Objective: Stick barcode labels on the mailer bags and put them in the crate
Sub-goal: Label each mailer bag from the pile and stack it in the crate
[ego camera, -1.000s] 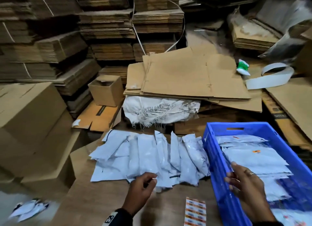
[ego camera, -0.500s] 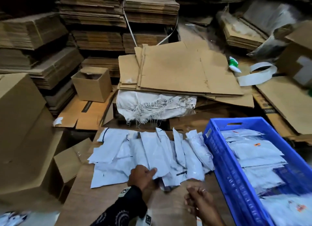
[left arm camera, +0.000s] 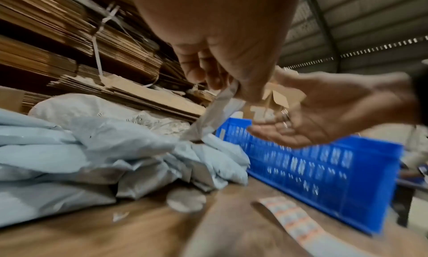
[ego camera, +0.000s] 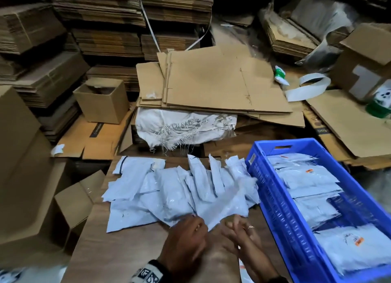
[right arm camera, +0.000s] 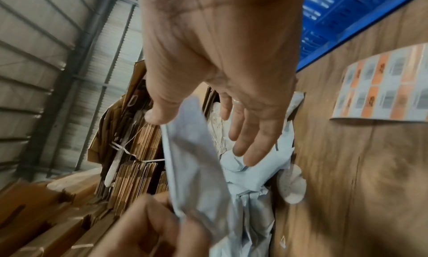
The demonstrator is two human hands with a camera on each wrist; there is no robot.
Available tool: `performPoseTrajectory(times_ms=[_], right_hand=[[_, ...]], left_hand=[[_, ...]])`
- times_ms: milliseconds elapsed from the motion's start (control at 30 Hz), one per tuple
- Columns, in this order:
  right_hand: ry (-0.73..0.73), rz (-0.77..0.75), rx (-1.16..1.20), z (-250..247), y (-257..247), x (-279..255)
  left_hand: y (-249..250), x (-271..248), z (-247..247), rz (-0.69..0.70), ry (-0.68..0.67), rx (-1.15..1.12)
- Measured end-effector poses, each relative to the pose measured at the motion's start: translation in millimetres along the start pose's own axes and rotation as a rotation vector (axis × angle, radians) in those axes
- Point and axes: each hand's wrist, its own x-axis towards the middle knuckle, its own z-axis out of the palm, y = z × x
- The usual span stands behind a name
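Head view shows stacks of flat cardboard (ego camera: 101,12) behind and around a brown surface (ego camera: 118,249), probably packing stock kept within reach. On the right part of the surface stands a blue crate (ego camera: 273,200), close to the worker so that finished bags go in with a short move; it holds several grey bags (ego camera: 306,177) lying flat in layers, and some show a small orange label. Beside the crate, on the left, a loose pile of mailer bags (ego camera: 160,189) is spread out, overlapping, it seems so that one can be drawn out easily. One bag (ego camera: 228,206) is lifted from the near edge of the pile. The left hand (ego camera: 184,238) pinches its corner between thumb and fingers (left arm camera: 197,66). The right hand (ego camera: 243,234) is open with straight fingers (right arm camera: 252,138) just beside the bag, holding nothing, likely ready to support it. A sheet of barcode labels (right arm camera: 379,85) lies on the surface near the crate.
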Motion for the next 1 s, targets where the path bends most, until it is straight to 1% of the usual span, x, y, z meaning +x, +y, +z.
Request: performPoseTrajectory(times_ms=[67, 133, 233, 300, 400, 433, 567, 633, 700, 733, 767, 833, 867, 900, 933, 1000], right_hand=[[-0.041, 0.054, 0.067, 1, -6, -2], [-0.072, 0.125, 0.125, -3, -6, 0], [-0.030, 0.212, 0.140, -18, 11, 6], [-0.016, 0.252, 0.167, -25, 20, 3], [0.007, 0.211, 0.152, -35, 30, 1], [-0.005, 0.205, 0.148, -35, 30, -2], [-0.012, 0.268, 0.064, -49, 51, 5], [-0.007, 0.257, -0.006, -58, 67, 13], [-0.050, 0.156, -0.177, -67, 82, 19], [-0.056, 0.076, -0.337, -72, 89, 22], [-0.024, -0.008, -0.528, -79, 93, 24], [0.089, -0.142, -0.950, -100, 100, 27], [0.114, -0.182, -1.099, -113, 103, 26], [0.115, -0.209, -1.199, -126, 107, 25], [0.106, -0.214, -1.270, -138, 109, 22], [0.054, -0.193, -1.381, -156, 113, 17]], left_hand=[[7, -18, 11, 0.053, -0.019, 0.092], [14, -36, 17, 0.067, -0.057, 0.146], [21, -61, 19, 0.047, -0.100, 0.196], [25, -75, 18, -0.016, -0.156, 0.189], [31, -93, 18, -0.139, -0.240, 0.142], [34, -97, 18, -0.179, -0.260, 0.135], [43, -117, 22, -0.280, -0.293, 0.098], [45, -132, 29, -0.298, -0.306, 0.096], [47, -151, 37, -0.321, -0.360, 0.099], [47, -159, 41, -0.342, -0.399, 0.106], [50, -164, 44, -0.369, -0.436, 0.107], [57, -169, 48, -0.429, -0.498, 0.094], [62, -169, 49, -0.450, -0.533, 0.089], [65, -169, 49, -0.467, -0.569, 0.077], [67, -170, 49, -0.480, -0.602, 0.055], [70, -166, 51, -0.487, -0.612, 0.015]])
